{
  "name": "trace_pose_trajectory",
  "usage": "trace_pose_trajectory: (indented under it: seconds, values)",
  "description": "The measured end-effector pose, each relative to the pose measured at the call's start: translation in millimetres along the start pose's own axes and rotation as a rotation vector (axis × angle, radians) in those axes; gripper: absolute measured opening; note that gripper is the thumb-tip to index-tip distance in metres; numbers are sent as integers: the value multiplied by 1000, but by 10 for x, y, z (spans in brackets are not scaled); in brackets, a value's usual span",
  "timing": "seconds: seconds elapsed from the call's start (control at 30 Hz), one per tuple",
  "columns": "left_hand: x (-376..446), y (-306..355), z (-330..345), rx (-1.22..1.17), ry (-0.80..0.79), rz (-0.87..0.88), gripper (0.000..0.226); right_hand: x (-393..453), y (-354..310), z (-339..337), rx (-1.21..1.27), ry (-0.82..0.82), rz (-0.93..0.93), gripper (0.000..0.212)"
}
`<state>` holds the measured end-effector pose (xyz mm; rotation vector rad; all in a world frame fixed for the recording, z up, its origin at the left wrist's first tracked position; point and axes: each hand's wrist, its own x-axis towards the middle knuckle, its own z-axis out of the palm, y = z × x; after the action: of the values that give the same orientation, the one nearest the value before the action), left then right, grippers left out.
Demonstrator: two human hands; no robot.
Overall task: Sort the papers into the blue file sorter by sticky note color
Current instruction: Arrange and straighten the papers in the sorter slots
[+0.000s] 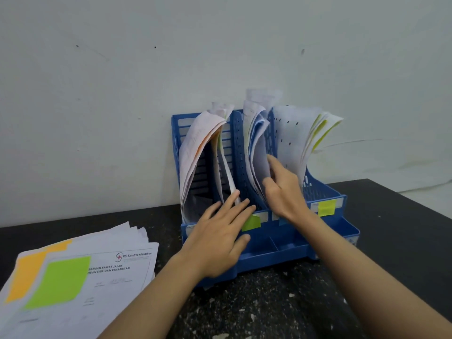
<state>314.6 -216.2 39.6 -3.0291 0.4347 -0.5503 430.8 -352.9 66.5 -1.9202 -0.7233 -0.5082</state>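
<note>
Curled papers (pixel 256 143) in blue file sorter (pixel 325 192)

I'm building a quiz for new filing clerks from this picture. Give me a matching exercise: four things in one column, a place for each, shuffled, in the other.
Things:
1. left hand
2. right hand
3. loose paper stack
4. yellow sticky label

Places:
A. lying on the dark table, left of the blue file sorter
B. on the sorter's front, below the right compartment
C. at the papers in the middle compartment
D. at the front of the left compartment

Pairs: 1-D, 2-C, 3-A, 4-B
</note>
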Motion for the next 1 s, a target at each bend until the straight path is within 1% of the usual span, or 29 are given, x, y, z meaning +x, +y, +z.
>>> trace_pose_trajectory:
  seconds: [0.03,0.07,0.13,0.2,0.23,0.3,0.4,0.43,0.5,0.57,0.63,0.77,0.87,0.93,1.0]
  values:
    - [0,2,-4,-3,0,-3,58,-44,2,-6,-21,68,-39,48]
    - [4,3,-4,-3,-1,-6,57,-76,0,-11,-49,126,-85,50]
    - [4,4,0,2,-4,-6,57,-125,-8,-10,-115,188,-190,41]
    - [5,-4,17,-3,5,-2,60,-157,-27,-1,-149,227,-282,26]
    - [-2,-2,17,-10,11,-1,63,-172,-45,-1,-140,240,-314,21]
    - [-8,3,9,-19,14,-4,62,-194,-92,4,-107,232,-351,21]
    - [-9,20,-6,-31,8,-9,56,-182,-103,46,-196,168,-387,24]
    - [-9,21,-6,-32,9,-8,56,-157,-91,61,-215,167,-351,24]
    - [-6,19,-3,-38,13,-9,55,-97,-81,57,-183,165,-185,24]
    - [-5,17,1,-40,10,-12,55,-67,-88,42,-113,108,-41,19]
    - [-3,17,4,-35,8,-13,55,-65,-99,38,-95,34,36,12]
    - [-4,15,8,-56,25,-5,55,-86,-158,-36,26,23,198,14]
    - [-19,22,-13,-118,30,-4,56,-181,-248,-103,157,-29,251,10]
    - [-44,26,-35,-179,58,-2,57,-254,-295,-123,153,-29,225,10]
    - [-69,19,-64,-269,99,-8,57,-316,-336,-154,132,-6,191,16]
